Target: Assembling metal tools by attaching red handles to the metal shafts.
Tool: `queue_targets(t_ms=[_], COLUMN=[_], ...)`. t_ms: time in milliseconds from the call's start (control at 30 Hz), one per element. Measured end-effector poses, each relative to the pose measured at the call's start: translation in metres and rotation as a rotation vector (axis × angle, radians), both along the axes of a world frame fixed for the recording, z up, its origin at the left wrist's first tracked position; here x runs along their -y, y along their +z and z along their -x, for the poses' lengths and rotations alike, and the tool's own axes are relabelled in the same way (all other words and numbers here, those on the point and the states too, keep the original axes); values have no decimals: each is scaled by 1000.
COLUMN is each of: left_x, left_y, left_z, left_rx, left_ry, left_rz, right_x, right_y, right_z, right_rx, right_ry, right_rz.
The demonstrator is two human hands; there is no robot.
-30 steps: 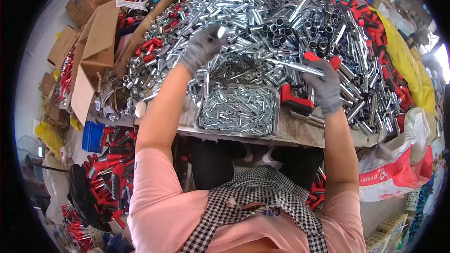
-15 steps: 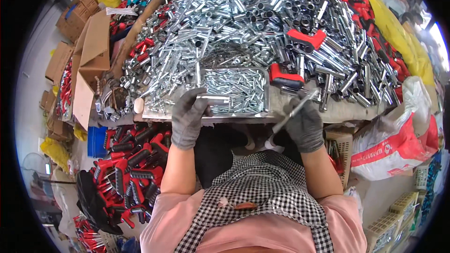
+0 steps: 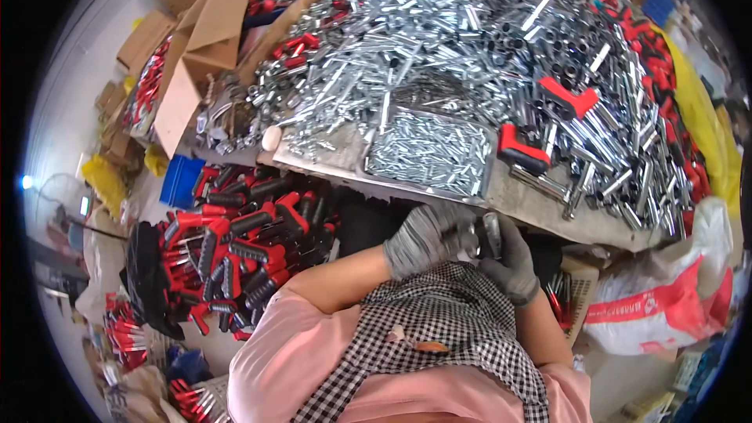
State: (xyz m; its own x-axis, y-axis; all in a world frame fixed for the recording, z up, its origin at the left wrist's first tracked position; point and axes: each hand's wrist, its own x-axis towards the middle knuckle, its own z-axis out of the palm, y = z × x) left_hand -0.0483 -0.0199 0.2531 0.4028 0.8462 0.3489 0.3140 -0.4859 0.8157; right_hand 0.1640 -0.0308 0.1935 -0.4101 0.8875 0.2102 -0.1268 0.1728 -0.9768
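Both gloved hands are close together, low in front of the apron and just off the bench's near edge. My right hand (image 3: 515, 265) is closed around a shiny metal tube (image 3: 492, 235), whose end sticks up between thumb and fingers. Beside it, my left hand (image 3: 427, 240) has its fingers curled in against the right; they are partly blurred, and what they hold is hidden. Just beyond the hands, a metal tray (image 3: 491, 163) full of small metal pins rests at the bench edge.
A large heap of metal tubes (image 3: 439, 23) covers the bench (image 3: 564, 207). Two red-and-black handles (image 3: 523, 150) lie on its right side. Many similar handles (image 3: 251, 247) pile up at lower left, near a blue bin (image 3: 182, 180). A white-and-red sack (image 3: 650, 305) stands at right.
My hands have come together from apart, the left moving right and down, the right moving down. The metal pieces held in them have left the bench edge. The view has turned slightly.
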Motion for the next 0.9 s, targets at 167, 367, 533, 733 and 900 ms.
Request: queue_targets(t_ms=[167,367,533,733,900], left_x=[-4,10,-5,-18,-18], left_y=[10,-27,-19,8,8], left_z=[25,-6,9,28,35], left_rx=[607,151,7,16,221], left_ry=[202,-126,-324,-212,187], left_rz=[362,-44,94,-4,320], right_x=[2,0,1,-6,-9], right_y=[-14,-2,-1,27,22], right_z=[1,30,38,31,15], right_rx=[35,250,24,351,546], right_ry=[-122,-76,61,49,-15], right_rz=[142,-379,-115,-407,-495])
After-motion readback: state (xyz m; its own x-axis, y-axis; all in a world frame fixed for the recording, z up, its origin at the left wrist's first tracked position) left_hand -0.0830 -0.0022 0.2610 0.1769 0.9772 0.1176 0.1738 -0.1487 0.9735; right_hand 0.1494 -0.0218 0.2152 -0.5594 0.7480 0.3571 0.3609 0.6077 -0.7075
